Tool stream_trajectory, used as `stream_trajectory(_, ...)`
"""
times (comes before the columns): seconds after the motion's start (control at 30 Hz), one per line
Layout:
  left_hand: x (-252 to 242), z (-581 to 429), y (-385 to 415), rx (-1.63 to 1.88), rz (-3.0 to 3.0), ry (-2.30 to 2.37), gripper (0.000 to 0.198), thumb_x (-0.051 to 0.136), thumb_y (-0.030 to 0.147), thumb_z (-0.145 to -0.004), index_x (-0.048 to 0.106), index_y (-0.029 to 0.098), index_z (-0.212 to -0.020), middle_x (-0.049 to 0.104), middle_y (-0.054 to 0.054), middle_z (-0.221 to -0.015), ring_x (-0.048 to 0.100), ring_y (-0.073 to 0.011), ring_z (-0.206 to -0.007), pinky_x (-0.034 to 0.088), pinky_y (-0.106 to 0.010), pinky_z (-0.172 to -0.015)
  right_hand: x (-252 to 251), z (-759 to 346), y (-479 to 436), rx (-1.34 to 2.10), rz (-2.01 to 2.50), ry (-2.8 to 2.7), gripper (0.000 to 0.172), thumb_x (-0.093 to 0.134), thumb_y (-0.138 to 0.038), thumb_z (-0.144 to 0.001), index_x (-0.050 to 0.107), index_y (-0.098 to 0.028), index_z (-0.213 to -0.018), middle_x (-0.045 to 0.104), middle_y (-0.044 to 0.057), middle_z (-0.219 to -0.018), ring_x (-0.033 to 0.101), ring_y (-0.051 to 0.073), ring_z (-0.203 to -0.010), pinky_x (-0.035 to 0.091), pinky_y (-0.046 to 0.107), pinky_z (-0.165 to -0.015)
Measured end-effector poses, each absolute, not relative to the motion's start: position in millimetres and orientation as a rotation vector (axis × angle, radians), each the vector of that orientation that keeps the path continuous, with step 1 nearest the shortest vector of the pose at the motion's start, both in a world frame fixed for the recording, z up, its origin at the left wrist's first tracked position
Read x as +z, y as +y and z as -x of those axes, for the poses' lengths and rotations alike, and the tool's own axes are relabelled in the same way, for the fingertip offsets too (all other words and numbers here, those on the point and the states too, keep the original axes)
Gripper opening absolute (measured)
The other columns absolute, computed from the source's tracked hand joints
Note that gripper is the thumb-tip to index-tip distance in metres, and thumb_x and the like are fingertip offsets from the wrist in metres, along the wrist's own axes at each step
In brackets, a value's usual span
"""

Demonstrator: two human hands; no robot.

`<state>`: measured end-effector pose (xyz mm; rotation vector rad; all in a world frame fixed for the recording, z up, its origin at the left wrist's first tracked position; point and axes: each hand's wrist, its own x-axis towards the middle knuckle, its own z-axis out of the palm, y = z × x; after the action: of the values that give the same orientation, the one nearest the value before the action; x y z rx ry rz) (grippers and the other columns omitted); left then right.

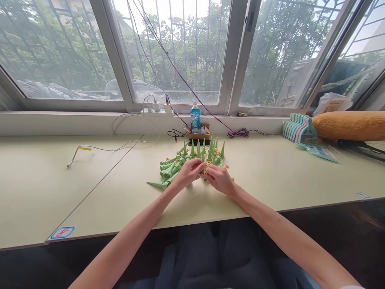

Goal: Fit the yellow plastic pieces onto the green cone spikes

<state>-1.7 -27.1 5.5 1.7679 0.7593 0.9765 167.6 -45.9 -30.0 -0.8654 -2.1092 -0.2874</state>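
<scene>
My left hand point(190, 171) and my right hand point(221, 180) meet over the near side of a heap of green plastic plant-watering spikes point(171, 167). Both sets of fingers are closed around one small piece, whose yellow tubular end point(205, 173) shows between them. It seems to belong to a green spike, but my fingers cover most of it. Just behind my hands several spikes stand point up, one green cone point(222, 150) at the right. Other spikes lie on their sides to the left, and small yellow valves point(227, 165) poke out along the heap's right edge.
Behind the heap a cardboard box point(202, 135) stands beneath a blue-labelled bottle point(195, 117). Coiled cables point(239, 133) lie near the wall, and a white cable point(99, 149) crosses the table point(300, 180) at left. Teal and pink scoop-like tools point(300, 127) stand at right beside an orange plush roll point(349, 125).
</scene>
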Motion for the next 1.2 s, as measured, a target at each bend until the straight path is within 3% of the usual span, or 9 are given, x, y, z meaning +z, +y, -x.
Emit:
stream_trajectory(0.67,4.9,1.4,-27.2,0.985,-1.744,0.761,0.042,0.058,0.051,-0.085,0.042,0.017,-0.067,0.033,0.006,-0.057,0.033,-0.0053,-0.045,0.025,-0.02,-0.041,-30.4,-166.1,-44.7,-0.308,0.844,-2.102,0.043,0.037,-0.037,-0.102,0.048,-0.018,-0.065,0.045,-0.001,-0.062,0.034,0.009,-0.052,0.025,0.021,-0.051)
stream_trajectory(1.0,5.3,1.8,-25.3,1.005,-1.761,0.745,0.039,0.053,0.054,-0.088,0.058,0.016,-0.08,0.04,0.005,-0.054,0.036,-0.0069,-0.044,0.029,-0.021,-0.041,-33.1,-166.7,-41.5,-0.278,0.849,-2.065,0.042,0.043,-0.039,-0.1,0.046,-0.018,-0.063,0.045,-0.002,-0.061,0.035,0.009,-0.052,0.025,0.022,-0.051)
stream_trajectory(1.2,5.1,1.8,-26.2,1.045,-1.748,0.757,0.04,0.058,0.051,-0.085,0.047,0.018,-0.068,0.037,0.005,-0.055,0.035,-0.0064,-0.045,0.028,-0.02,-0.039,-33.0,-167.9,-40.7,-0.169,0.859,-2.057,0.046,0.043,-0.045,-0.099,0.043,-0.018,-0.061,0.044,-0.002,-0.059,0.033,0.009,-0.052,0.026,0.023,-0.05)
